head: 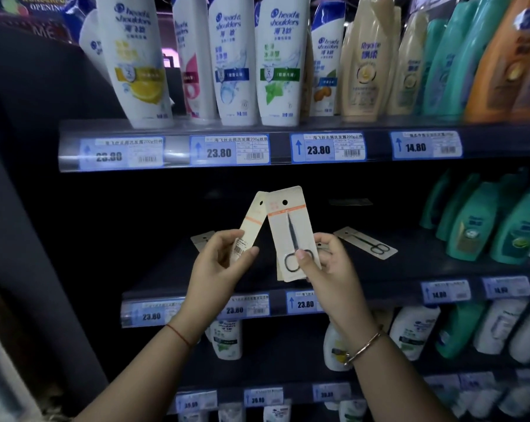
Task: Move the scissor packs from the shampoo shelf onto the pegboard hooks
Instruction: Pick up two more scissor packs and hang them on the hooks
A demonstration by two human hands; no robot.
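Observation:
My left hand [219,263] pinches a scissor pack [253,220] turned back side out, its barcode showing. My right hand [327,266] holds another scissor pack [288,226] upright, with black scissors visible on the card and the thumb on the handles; a second card edge shows behind it. Both packs are raised in front of the dark middle shelf [394,269]. One more scissor pack [365,240] lies flat on that shelf to the right of my hands. Part of another pack [201,239] peeks out behind my left hand. No pegboard hooks are in view.
White and beige shampoo bottles [236,62] line the upper shelf above blue price tags [327,147]. Green bottles [482,223] stand at the right of the middle shelf. More bottles [416,330] fill the lower shelves. A dark panel [29,178] closes the left side.

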